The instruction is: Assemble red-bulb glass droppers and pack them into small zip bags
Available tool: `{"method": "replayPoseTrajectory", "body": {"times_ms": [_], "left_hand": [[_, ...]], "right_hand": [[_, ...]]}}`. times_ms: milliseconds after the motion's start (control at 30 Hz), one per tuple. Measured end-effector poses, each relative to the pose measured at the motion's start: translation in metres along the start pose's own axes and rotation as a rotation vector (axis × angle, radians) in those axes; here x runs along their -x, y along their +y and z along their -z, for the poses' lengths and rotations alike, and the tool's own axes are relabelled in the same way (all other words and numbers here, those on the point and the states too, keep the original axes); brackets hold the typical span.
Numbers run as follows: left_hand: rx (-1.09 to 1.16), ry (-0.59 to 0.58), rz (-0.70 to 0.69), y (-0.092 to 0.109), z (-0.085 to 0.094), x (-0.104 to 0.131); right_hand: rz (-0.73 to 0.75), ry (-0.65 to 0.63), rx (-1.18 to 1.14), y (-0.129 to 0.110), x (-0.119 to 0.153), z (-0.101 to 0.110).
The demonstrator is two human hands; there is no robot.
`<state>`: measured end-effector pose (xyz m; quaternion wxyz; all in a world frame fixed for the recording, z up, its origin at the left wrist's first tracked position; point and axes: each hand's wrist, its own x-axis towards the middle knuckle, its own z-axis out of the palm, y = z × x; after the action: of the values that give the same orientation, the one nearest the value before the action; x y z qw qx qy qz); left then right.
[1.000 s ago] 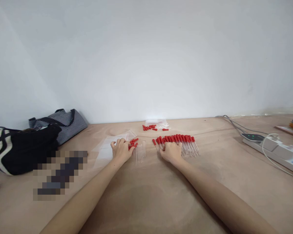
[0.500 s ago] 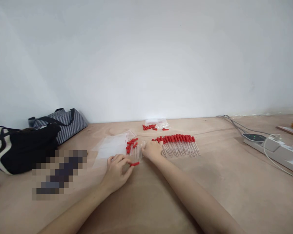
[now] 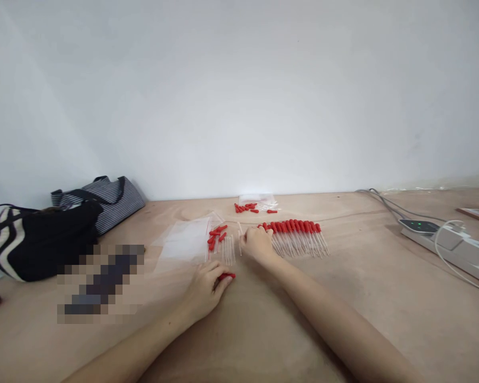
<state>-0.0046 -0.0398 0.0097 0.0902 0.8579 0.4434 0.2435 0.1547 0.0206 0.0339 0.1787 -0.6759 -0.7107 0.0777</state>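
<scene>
Between the fingertips of my left hand [image 3: 208, 286] is a red rubber dropper bulb [image 3: 229, 276], low over the table. My right hand [image 3: 257, 243] pinches a clear thin dropper tube [image 3: 240, 239], which stands apart from the other tubes. Those loose clear tubes [image 3: 228, 251] lie side by side between my hands. Several loose red bulbs [image 3: 217, 234] rest on a clear plastic bag just left of them. Beyond my right hand, a row of droppers with red bulbs fitted [image 3: 297, 227] lies with the bulbs pointing away from me; my hand hides its left end.
Another bunch of red bulbs [image 3: 245, 207] lies near the wall by a small clear bag [image 3: 259, 199]. Flat plastic bags [image 3: 183, 242] are on the left, with a striped bag [image 3: 117, 205] and a black bag [image 3: 56, 244] farther out. A power strip [image 3: 455, 244] with cables stands right.
My right hand has shifted slightly right, drawing one tube away from the loose group. My left hand has come nearer to me and right with the red bulb.
</scene>
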Motion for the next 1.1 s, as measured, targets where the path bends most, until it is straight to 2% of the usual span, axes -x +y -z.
{"method": "replayPoseTrajectory", "body": {"times_ms": [100,200,333,500,767,933,1100], "left_hand": [[-0.003,0.022,0.009,0.007,-0.009,-0.007],[0.037,0.013,0.048,0.017,-0.019,-0.015],[0.104,-0.046,0.05,0.027,-0.026,-0.023],[0.128,-0.055,0.044,0.028,-0.026,-0.022],[0.16,-0.052,0.054,0.027,-0.027,-0.02],[0.174,-0.036,0.071,0.027,-0.028,-0.019],[0.192,-0.009,0.068,0.027,-0.028,-0.018]], "right_hand": [[0.134,0.029,-0.054,0.032,0.027,0.009],[0.396,0.154,-0.203,0.07,0.061,0.013],[0.508,0.217,-0.151,0.099,0.095,0.013],[0.538,0.281,-0.048,0.097,0.102,0.009],[0.571,0.24,-0.122,0.091,0.098,0.005],[0.568,0.322,-0.187,0.087,0.096,0.003],[0.635,0.403,-0.152,0.087,0.093,-0.001]]}}
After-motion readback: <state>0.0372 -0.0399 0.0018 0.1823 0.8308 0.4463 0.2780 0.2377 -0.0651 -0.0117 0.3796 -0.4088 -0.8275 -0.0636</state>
